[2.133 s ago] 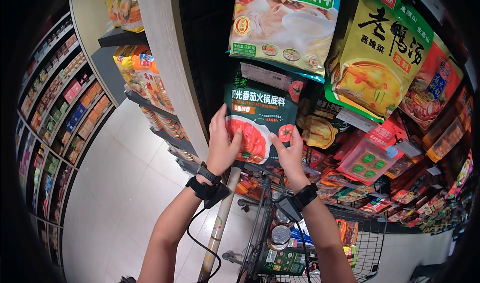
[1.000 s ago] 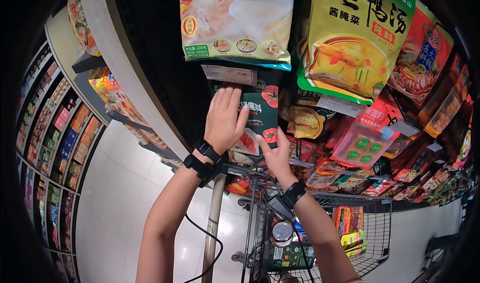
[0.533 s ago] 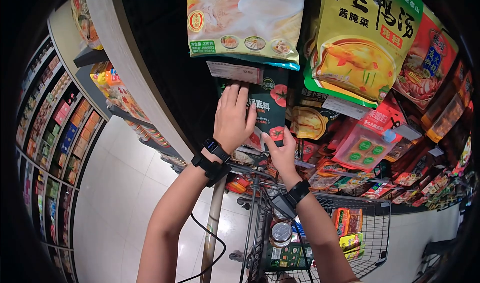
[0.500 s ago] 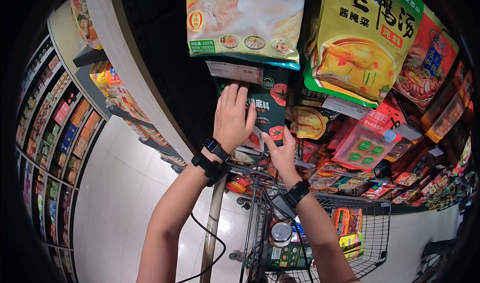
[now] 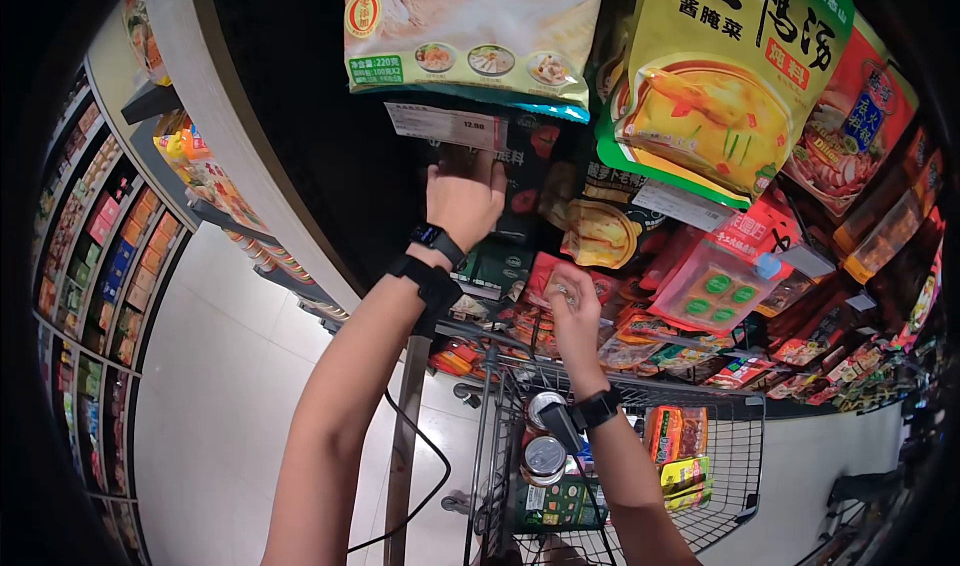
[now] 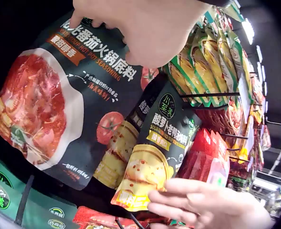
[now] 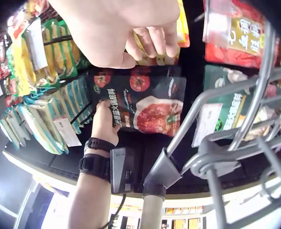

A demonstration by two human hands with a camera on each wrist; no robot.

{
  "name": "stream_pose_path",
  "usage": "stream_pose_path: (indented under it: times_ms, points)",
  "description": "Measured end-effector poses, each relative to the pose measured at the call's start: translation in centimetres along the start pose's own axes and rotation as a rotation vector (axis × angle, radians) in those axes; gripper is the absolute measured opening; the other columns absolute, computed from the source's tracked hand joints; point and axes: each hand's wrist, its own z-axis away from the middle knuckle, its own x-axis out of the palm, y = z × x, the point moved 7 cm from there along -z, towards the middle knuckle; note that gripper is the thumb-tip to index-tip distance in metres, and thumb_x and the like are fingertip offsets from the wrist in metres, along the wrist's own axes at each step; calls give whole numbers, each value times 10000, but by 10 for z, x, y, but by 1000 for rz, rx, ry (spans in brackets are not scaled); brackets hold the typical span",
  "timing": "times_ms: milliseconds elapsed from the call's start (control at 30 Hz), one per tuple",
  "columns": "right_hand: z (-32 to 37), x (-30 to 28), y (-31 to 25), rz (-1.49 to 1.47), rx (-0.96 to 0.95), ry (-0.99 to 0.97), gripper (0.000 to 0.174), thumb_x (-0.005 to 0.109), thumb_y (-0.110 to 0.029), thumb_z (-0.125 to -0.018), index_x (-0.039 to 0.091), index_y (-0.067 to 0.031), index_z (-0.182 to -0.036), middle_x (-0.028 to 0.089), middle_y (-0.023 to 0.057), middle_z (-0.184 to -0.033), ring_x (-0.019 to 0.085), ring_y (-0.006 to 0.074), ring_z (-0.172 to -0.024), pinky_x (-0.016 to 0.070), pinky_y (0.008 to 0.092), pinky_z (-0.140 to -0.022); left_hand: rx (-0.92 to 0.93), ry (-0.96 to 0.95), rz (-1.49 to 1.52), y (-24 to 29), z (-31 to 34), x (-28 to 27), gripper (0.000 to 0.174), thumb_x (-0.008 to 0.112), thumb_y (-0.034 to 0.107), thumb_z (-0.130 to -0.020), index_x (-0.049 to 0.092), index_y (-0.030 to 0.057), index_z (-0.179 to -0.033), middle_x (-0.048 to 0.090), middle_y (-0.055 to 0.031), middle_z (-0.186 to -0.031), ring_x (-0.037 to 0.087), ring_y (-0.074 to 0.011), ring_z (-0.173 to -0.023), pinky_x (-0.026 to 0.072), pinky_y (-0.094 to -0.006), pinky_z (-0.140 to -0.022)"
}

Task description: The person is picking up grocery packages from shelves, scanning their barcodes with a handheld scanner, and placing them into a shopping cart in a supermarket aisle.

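Below a price tag [image 5: 445, 126], my left hand [image 5: 465, 204] reaches in among the hanging packets. It grips the top of a dark green packet of tomato hot pot seasoning [image 6: 45, 105], fingers and thumb at the upper edge. A bowl of red soup and tomatoes are printed on the packet's front. My right hand [image 5: 577, 316] is off that packet, lower and to the right, its fingers loosely bent with nothing in them. Beside it in the left wrist view hangs a dark packet of sour radish duck soup seasoning [image 6: 152, 152].
Large soup-base bags, one pale [image 5: 470, 46] and one yellow-green [image 5: 725, 86], hang above. Red packets [image 5: 735, 276] crowd the right. A wire shopping cart [image 5: 735, 466] stands below with cans [image 5: 545, 458] and packets inside. A shelf upright [image 5: 250, 146] borders the left.
My right hand has let go of the tomato packet and drawn down away from it. My left hand has moved from the packet's side to its top, and the packet now sits deeper under the tag.
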Motion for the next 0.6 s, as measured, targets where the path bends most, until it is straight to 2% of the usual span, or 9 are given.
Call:
stream_pose_path:
  times_ms: [67,100,167,267,333,400,467,533,600]
  points:
    - [23,-25,-1,-17,126,-63,195,566,-85,-877,559,2,-1051,589,58,-1034,541,114,-944,426,245,-830,-29,22,9,-6,-4,13,253,503,257,-832,571,72,-990,564,-178,-992,549,-369,-913,437,-496,-742]
    - [36,-40,-9,-59,105,-16,157,560,-99,-890,583,-9,-1016,597,27,-984,539,84,-884,425,222,-788,-58,-54,59,-10,-7,20,275,506,260,-834,570,73,-1025,546,-184,-1040,524,-375,-978,433,-503,-783]
    - [58,-82,-9,36,131,12,140,524,-73,-896,583,-16,-1010,606,51,-999,567,101,-923,479,230,-741,-59,-74,21,-9,-7,20,300,504,268,-838,561,74,-1060,535,-186,-1067,511,-376,-1007,424,-512,-794]
    - [101,-160,-9,53,214,192,124,505,-81,-910,575,-12,-986,620,63,-971,579,111,-877,468,218,-701,-21,-70,81,-15,-4,28,383,490,305,-848,524,79,-1156,505,-192,-1132,474,-386,-1073,386,-543,-839]
    - [132,-215,-6,7,194,232,111,500,-90,-912,570,-28,-971,601,36,-919,558,91,-833,462,230,-683,-26,-132,-33,-13,8,19,449,523,330,-832,495,63,-1191,471,-222,-1198,441,-409,-1120,320,-559,-929]
    - [165,-271,-17,234,174,299,104,508,-77,-906,568,-22,-969,600,30,-907,558,93,-815,458,230,-676,-148,-615,-159,-11,24,10,549,558,319,-818,421,29,-1263,434,-236,-1250,389,-398,-1200,291,-558,-968]
    - [195,-328,-38,533,177,342,114,527,-63,-888,561,-6,-981,599,43,-901,561,109,-823,461,244,-688,8,-287,77,1,55,-23,662,602,237,-811,301,6,-1354,389,-239,-1319,337,-433,-1235,287,-469,-1014]
    - [229,-385,-61,828,287,434,202,559,-51,-846,547,9,-1038,603,116,-949,585,194,-877,467,307,-774,57,-352,242,21,81,-72,720,600,215,-807,231,19,-1394,314,-233,-1386,256,-390,-1311,224,-465,-1059]
    - [263,-438,-76,1089,307,497,249,581,-35,-809,546,8,-1052,601,163,-980,587,282,-920,456,351,-825,50,-470,248,30,111,-118,722,594,130,-819,196,31,-1414,261,-192,-1438,229,-360,-1337,201,-405,-1087]
